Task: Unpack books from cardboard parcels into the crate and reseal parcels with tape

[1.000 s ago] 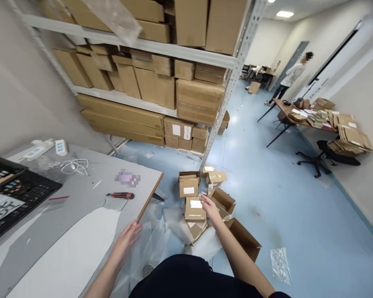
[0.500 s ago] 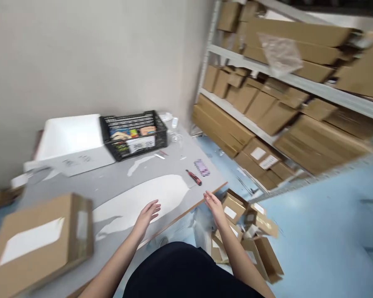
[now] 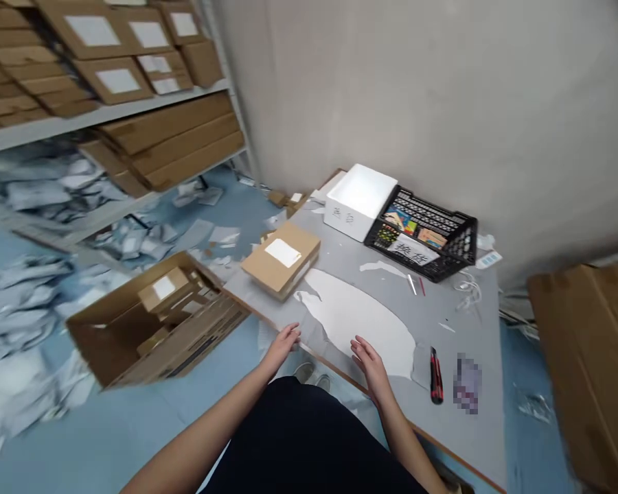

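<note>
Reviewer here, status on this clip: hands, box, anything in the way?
Left hand and right hand open at the table edge. Labelled cardboard box on table, not held. Utility knife right of right hand.

Parcel box [image 3: 281, 259] apparently on the worktable [image 3: 474, 439]

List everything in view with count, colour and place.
table: one, grey with brown edge, against the wall
cardboard box: one, brown with white label, on the table
foam box: one, white, on the table's far end
plastic crate: one, black, beside the foam box
utility knife: one, black and red, on the table
cable: one, white, beside the crate
open carton: one, brown, on the floor at left
shelf cartons: many, brown, on metal shelving at left
plastic wrap: heaps, whitish, on the floor at left
left hand: one, at the table's near edge
right hand: one, over the table's white patch
</note>
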Action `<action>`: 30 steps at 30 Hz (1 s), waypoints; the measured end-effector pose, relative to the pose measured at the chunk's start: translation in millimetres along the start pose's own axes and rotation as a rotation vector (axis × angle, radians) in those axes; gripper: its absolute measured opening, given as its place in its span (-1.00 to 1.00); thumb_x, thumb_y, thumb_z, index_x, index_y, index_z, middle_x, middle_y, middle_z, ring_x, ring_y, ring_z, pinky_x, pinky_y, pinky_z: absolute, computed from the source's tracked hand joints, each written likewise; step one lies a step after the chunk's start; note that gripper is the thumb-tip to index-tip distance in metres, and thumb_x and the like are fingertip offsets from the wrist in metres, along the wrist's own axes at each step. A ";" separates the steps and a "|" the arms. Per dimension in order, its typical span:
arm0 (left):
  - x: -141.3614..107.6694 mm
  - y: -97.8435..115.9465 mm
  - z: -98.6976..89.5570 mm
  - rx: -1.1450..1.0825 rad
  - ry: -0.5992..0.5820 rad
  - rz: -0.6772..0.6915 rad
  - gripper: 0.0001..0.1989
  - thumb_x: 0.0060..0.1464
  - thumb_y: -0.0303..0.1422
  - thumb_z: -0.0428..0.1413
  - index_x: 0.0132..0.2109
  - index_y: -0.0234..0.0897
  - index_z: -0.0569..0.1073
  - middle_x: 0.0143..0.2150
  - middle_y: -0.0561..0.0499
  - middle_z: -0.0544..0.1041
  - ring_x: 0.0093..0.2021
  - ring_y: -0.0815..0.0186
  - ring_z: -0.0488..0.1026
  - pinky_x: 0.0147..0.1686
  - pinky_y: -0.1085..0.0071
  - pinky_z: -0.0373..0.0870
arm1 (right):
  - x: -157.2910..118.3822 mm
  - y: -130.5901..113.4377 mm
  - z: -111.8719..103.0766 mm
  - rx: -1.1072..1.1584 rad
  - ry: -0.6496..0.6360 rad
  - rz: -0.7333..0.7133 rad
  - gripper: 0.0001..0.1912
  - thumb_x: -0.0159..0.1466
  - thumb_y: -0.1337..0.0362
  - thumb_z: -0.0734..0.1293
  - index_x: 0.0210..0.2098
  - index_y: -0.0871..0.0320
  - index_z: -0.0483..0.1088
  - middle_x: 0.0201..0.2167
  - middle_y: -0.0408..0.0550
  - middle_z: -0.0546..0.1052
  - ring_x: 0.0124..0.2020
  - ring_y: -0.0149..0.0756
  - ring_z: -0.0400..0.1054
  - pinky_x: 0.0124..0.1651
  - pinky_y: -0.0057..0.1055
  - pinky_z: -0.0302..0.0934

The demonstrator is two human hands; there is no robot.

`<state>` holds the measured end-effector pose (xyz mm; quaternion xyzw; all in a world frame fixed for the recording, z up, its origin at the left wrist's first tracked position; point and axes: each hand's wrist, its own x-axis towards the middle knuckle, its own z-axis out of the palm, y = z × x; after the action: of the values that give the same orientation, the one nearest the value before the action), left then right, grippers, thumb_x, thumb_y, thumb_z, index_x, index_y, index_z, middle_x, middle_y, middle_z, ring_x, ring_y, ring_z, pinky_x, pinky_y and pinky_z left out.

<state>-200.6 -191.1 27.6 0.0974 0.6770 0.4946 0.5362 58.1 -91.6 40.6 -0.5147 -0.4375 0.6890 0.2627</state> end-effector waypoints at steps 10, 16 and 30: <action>-16.1 6.2 -75.8 -0.304 0.320 0.104 -0.39 0.14 -0.07 0.13 0.25 -0.23 0.29 0.18 -0.28 0.41 0.09 0.11 0.46 -0.05 0.22 0.45 | 110.4 -64.2 85.3 -0.158 -0.272 -0.108 -0.35 0.02 -0.12 0.46 0.03 0.08 0.50 0.06 0.13 0.53 0.16 0.02 0.34 0.18 -0.04 0.21; 19.0 41.9 -109.9 -0.411 0.340 0.153 -0.43 0.18 -0.11 0.11 0.27 -0.20 0.27 0.22 -0.25 0.38 0.13 0.14 0.43 -0.07 0.27 0.48 | 185.2 -113.2 162.8 -0.215 -0.289 -0.236 -0.30 0.05 -0.12 0.41 0.10 0.11 0.44 0.08 0.11 0.52 0.17 -0.02 0.34 0.19 -0.07 0.22; 117.4 86.7 -122.9 -0.521 0.234 -0.019 -0.35 0.13 -0.15 0.18 0.32 -0.02 0.19 0.40 -0.11 0.16 0.40 0.02 0.06 0.12 0.08 0.35 | 340.9 -160.7 249.4 -0.884 -0.171 -0.358 -0.44 0.20 0.14 0.30 0.16 0.19 0.36 0.16 0.13 0.44 0.19 -0.02 0.29 0.24 -0.15 0.10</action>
<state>-383.9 -140.2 12.9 -0.1078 0.5853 0.6548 0.4659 -303.5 179.4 39.4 -0.4352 -0.7901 0.4208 0.0964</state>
